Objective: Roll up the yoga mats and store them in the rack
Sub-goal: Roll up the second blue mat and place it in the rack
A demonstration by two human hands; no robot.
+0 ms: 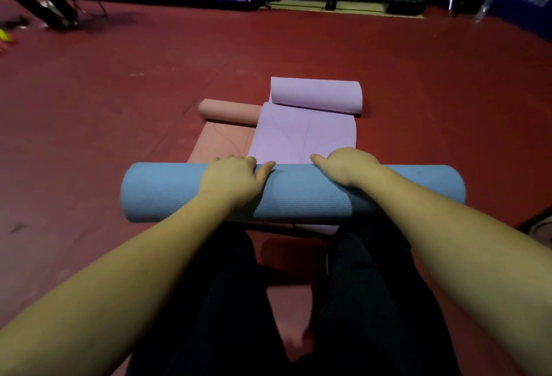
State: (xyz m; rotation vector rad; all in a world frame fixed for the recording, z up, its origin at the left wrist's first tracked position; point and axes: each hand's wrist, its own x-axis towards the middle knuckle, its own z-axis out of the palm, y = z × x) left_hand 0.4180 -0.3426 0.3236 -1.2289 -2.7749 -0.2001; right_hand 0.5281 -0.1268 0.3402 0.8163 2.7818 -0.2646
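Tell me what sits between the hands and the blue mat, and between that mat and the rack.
Nothing sits between them: the left hand and right hand rest directly on the rolled blue mat. Just beyond it lie the partly rolled purple mat and pink mat. No rack can be made out, so that path cannot be judged.

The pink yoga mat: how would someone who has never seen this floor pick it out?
On the red floor, look past the blue rolled mat under both hands to the two half-unrolled mats beyond. The pink yoga mat is the left one, partly covered by the purple mat. Its roll is slimmer and salmon-coloured, not lilac.
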